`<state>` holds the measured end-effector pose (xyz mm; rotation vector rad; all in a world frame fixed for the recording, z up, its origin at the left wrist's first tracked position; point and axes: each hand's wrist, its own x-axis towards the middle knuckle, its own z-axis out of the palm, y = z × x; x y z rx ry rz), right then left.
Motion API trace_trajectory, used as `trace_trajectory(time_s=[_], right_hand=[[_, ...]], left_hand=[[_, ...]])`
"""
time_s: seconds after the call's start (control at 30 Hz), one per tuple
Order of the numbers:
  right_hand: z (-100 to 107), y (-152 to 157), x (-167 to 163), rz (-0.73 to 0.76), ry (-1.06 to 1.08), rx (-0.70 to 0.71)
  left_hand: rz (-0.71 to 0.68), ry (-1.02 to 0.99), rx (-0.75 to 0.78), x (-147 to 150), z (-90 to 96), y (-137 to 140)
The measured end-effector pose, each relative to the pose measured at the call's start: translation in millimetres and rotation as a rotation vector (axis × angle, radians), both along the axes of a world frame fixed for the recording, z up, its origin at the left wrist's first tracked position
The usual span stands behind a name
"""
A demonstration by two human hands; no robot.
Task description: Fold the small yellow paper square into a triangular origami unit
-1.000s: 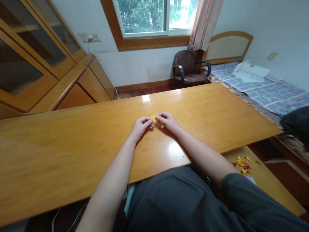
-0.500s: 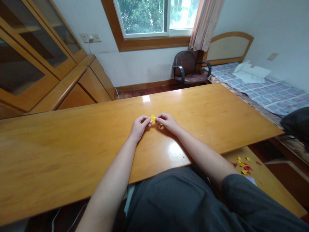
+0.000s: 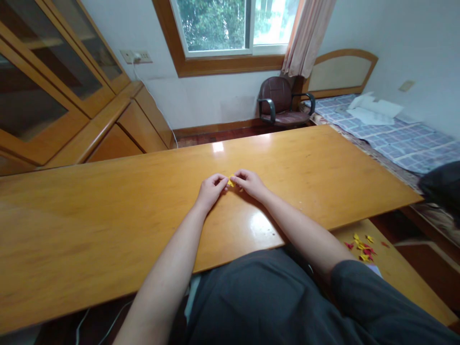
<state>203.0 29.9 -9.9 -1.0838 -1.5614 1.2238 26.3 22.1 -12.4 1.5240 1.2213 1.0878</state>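
Observation:
A small folded piece of yellow paper (image 3: 231, 182) is pinched between my two hands, just above the middle of the wooden table (image 3: 108, 215). My left hand (image 3: 212, 188) has thumb and fingers closed on its left side. On its right side, my right hand (image 3: 248, 183) grips it between thumb and forefinger. Fingertips cover much of the paper, so its exact folds are hard to make out. Down to the right, several small yellow and red folded paper figures (image 3: 362, 247) lie on a lower wooden surface (image 3: 406, 282).
Beyond the table's far edge stands a brown armchair (image 3: 276, 98) below the window. A bed with a checked sheet (image 3: 406, 139) is at the right, with a black bag-like object (image 3: 443, 187) near the table corner. A wooden cabinet (image 3: 72, 96) fills the left.
My hands have drawn slightly closer together around the yellow paper. Less of it shows between the fingers, and it looks narrower.

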Motion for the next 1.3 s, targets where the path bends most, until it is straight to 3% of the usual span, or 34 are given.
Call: trace_trajectory(time_s=[0.37, 0.7, 1.0, 1.3], right_hand=[[-3, 4, 3, -0.037, 0.101, -0.028], [3, 3, 3, -0.059, 0.113, -0.050], [1, 1, 1, -0.012, 0.122, -0.063], [5, -1, 2, 0.038, 0.043, -0.066]], left_hand=[[0.060, -0.082, -0.019, -4, -6.2, 5], [0.073, -0.188, -0.068, -5, 4.5, 3], [0.011, -0.035, 0.020, -1, 7.1, -1], [-0.002, -0.093, -0.008, -4, 5.5, -1]])
